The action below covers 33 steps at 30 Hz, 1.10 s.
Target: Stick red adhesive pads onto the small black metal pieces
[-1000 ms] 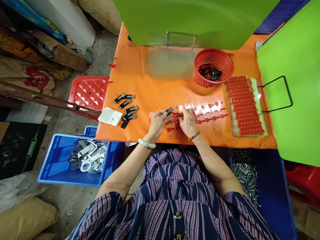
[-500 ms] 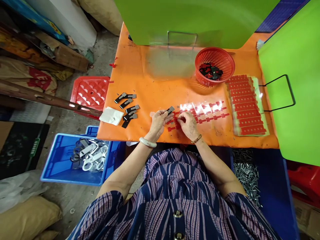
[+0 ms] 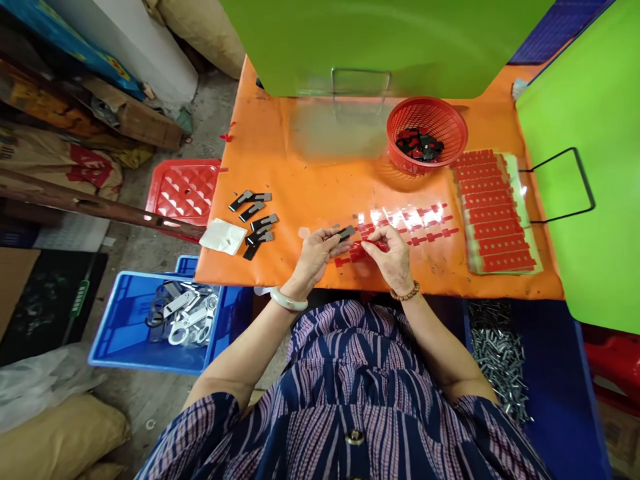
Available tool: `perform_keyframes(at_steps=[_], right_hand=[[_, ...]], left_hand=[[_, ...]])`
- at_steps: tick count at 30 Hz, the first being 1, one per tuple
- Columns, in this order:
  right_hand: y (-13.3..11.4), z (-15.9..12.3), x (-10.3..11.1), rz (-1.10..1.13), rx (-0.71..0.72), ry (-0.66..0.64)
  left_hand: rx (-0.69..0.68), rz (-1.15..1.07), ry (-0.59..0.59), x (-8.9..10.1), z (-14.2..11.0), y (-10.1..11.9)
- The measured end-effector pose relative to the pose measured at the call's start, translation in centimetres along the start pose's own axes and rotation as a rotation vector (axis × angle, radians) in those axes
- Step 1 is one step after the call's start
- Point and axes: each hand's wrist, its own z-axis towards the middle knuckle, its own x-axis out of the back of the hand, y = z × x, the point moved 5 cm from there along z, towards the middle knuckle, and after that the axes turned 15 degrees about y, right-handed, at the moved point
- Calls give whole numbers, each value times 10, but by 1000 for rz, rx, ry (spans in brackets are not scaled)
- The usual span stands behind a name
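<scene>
My left hand, with a pale bangle at the wrist, holds a small flat black and grey metal piece between thumb and fingers. Close to its right, my right hand is closed in a pinch, with a bit of red sticker showing at the fingertips. Both hands are over a clear sheet of red stickers lying on the orange table. Several similar black and grey pieces lie to the left. A red basket beyond the hands holds black and red pieces.
A stack of red sticker sheets lies on the right of the orange tabletop. White paper is at the left edge. Green panels stand behind and right. Below are a blue bin of metal parts and a heap of metal pins.
My right hand has shifted slightly right and down, its pinched fingertips now showing red. My left hand has tilted the metal piece flatter. The camera view has shifted slightly.
</scene>
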Motion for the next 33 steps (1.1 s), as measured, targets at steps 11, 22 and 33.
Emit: perform_keyframes(at_steps=[11, 22, 33], right_hand=[[-11, -37, 24, -23, -21, 8], [-21, -48, 30, -74, 23, -9], [-22, -49, 31, -87, 26, -23]], left_hand=[[151, 60, -163, 8, -55, -19], [164, 102, -191, 1, -68, -23], [159, 146, -207, 0, -69, -20]])
